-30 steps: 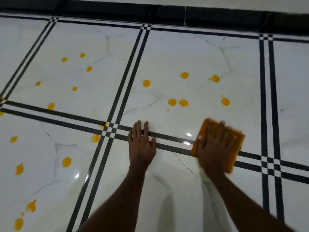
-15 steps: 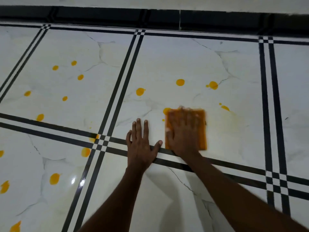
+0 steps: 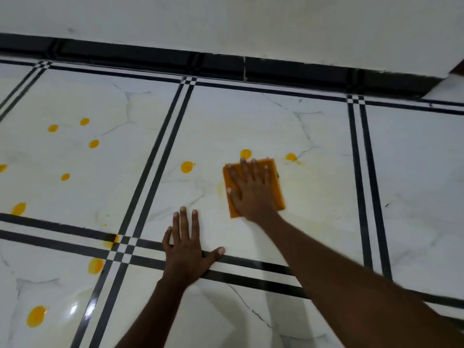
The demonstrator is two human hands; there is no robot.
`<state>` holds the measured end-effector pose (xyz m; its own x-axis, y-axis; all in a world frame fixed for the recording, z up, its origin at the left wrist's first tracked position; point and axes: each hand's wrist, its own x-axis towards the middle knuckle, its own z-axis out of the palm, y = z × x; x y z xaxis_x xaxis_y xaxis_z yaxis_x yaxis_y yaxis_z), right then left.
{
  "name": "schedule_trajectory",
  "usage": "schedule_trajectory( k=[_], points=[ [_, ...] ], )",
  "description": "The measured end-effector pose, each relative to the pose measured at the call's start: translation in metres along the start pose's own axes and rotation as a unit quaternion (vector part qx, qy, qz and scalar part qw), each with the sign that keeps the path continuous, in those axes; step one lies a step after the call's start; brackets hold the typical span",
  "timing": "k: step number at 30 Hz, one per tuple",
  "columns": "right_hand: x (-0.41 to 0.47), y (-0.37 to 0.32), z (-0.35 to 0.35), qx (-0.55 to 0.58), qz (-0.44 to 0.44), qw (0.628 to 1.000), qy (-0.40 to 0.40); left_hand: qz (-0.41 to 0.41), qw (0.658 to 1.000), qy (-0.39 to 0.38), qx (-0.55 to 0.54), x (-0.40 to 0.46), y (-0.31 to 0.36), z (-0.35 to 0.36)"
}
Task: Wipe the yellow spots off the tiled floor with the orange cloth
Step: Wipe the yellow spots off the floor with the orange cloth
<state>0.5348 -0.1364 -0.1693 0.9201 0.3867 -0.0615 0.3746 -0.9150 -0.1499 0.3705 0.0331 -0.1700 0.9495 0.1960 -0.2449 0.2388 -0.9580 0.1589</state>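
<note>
My right hand [image 3: 247, 189] presses flat, fingers spread, on the folded orange cloth [image 3: 278, 189] on a white marble-look tile [image 3: 251, 116]. Yellow spots lie close around the cloth: one just beyond its far edge [image 3: 245, 153], one to its far right [image 3: 291, 156], one to its left [image 3: 187, 167]. A faint yellow smear covers the tile to the right of the cloth [image 3: 313, 187]. My left hand [image 3: 185, 249] rests flat on the floor across the black tile border, fingers straight. Several more yellow spots dot the left tiles [image 3: 94, 143].
A black skirting [image 3: 150, 55] and a white wall [image 3: 226, 21] run along the far side. Black double lines [image 3: 160, 151] divide the tiles. Larger spots sit near me at the left [image 3: 36, 316], [image 3: 95, 265].
My right hand slid the cloth left, then forward, over the spots in the middle of the tile, leaving a pale yellow smear. My left hand stayed planted. The view tilted up toward the wall.
</note>
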Motion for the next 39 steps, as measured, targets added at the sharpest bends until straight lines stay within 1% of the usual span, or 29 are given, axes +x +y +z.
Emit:
schedule_trajectory(
  k=[1,3,4,5,6,7,8,10,11,12,13,14,17,19,20,21,24,27,29,30,31,32,33,34,35,36,37,38,39],
  points=[
    [0.014,0.031,-0.001,-0.010,0.034,0.999,0.024,0.002,1.000,-0.002,0.001,0.001,0.001,0.000],
    [0.017,0.089,-0.008,-0.020,0.177,0.982,0.064,0.002,1.000,0.001,-0.001,0.000,-0.001,0.000],
    [0.007,0.101,-0.010,-0.013,0.249,0.966,0.071,0.001,1.000,0.000,-0.002,-0.001,-0.002,0.000],
    [-0.004,0.099,-0.011,0.003,0.305,0.949,0.078,0.000,1.000,-0.003,-0.006,-0.003,-0.001,-0.002],
    [-0.013,0.080,-0.011,0.023,0.332,0.938,0.093,-0.002,1.000,-0.003,-0.011,-0.003,0.001,-0.005],
    [-0.023,0.053,-0.011,0.030,0.325,0.941,0.092,-0.005,1.000,0.002,-0.019,0.000,0.005,-0.011],
    [-0.030,0.024,-0.006,0.027,0.279,0.956,0.090,-0.011,0.999,0.014,-0.029,0.007,0.008,-0.017],
    [-0.042,-0.017,0.006,0.009,0.115,0.992,0.053,-0.018,0.999,0.032,-0.037,0.030,0.008,-0.028],
    [-0.038,-0.021,0.008,0.001,0.037,0.999,0.024,-0.011,0.999,0.020,-0.025,0.042,0.005,-0.031],
    [-0.025,-0.009,0.005,-0.011,-0.020,1.000,0.008,0.002,1.000,-0.001,-0.015,0.052,0.003,-0.030],
    [-0.009,0.010,0.003,-0.021,-0.050,0.998,0.015,0.010,1.000,-0.013,-0.008,0.057,0.001,-0.028],
    [0.008,0.033,0.002,-0.029,-0.039,0.999,0.023,0.012,1.000,-0.022,-0.005,0.061,-0.001,-0.023],
    [0.039,0.102,-0.003,-0.026,0.135,0.988,0.065,0.002,1.000,-0.025,-0.014,0.059,-0.003,-0.020],
    [0.047,0.104,-0.012,-0.023,0.204,0.978,0.046,0.002,1.000,-0.023,-0.017,0.059,-0.004,-0.021],
    [0.054,0.092,-0.014,-0.023,0.205,0.978,0.033,0.000,0.999,-0.033,-0.019,0.059,-0.003,-0.022],
    [0.063,0.074,-0.017,-0.017,0.180,0.983,0.028,0.002,0.999,-0.044,-0.020,0.059,-0.002,-0.024],
    [0.099,0.010,-0.014,-0.008,0.024,1.000,-0.015,0.005,0.997,-0.071,-0.005,0.061,-0.005,-0.030],
    [0.085,-0.041,-0.007,-0.019,-0.071,0.996,-0.041,0.007,0.996,-0.088,-0.007,0.061,-0.005,-0.032],
    [0.049,-0.039,-0.004,-0.045,-0.164,0.983,-0.062,0.002,0.996,-0.087,-0.013,0.060,-0.003,-0.036],
    [0.045,-0.021,-0.008,-0.043,-0.190,0.979,-0.061,0.003,0.996,-0.087,-0.011,0.060,-0.003,-0.036],
    [0.051,0.005,-0.012,-0.043,-0.183,0.981,-0.046,0.004,0.996,-0.087,-0.010,0.060,-0.003,-0.036],
    [0.061,0.034,-0.016,-0.051,-0.138,0.988,-0.036,0.002,0.996,-0.088,-0.013,0.060,-0.003,-0.034],
    [0.074,0.064,-0.024,-0.063,-0.071,0.995,-0.040,0.002,0.996,-0.084,-0.015,0.060,-0.003,-0.034],
    [0.084,0.088,-0.033,-0.069,-0.010,0.996,-0.064,0.004,0.997,-0.077,-0.016,0.060,-0.002,-0.033],
    [0.090,0.100,-0.037,-0.068,0.025,0.994,-0.078,0.004,0.997,-0.071,-0.016,0.060,-0.002,-0.031],
    [0.092,0.097,-0.036,-0.059,0.036,0.995,-0.077,0.005,0.998,-0.067,-0.015,0.060,-0.002,-0.031],
    [0.090,0.078,-0.033,-0.051,0.027,0.996,-0.066,0.004,0.998,-0.064,-0.013,0.060,-0.003,-0.030],
    [0.084,0.053,-0.027,-0.046,-0.002,0.997,-0.058,0.001,0.998,-0.061,-0.010,0.059,-0.003,-0.029],
    [0.074,0.026,-0.020,-0.041,-0.050,0.997,-0.052,0.001,0.998,-0.063,-0.007,0.060,-0.003,-0.029]
  ],
)
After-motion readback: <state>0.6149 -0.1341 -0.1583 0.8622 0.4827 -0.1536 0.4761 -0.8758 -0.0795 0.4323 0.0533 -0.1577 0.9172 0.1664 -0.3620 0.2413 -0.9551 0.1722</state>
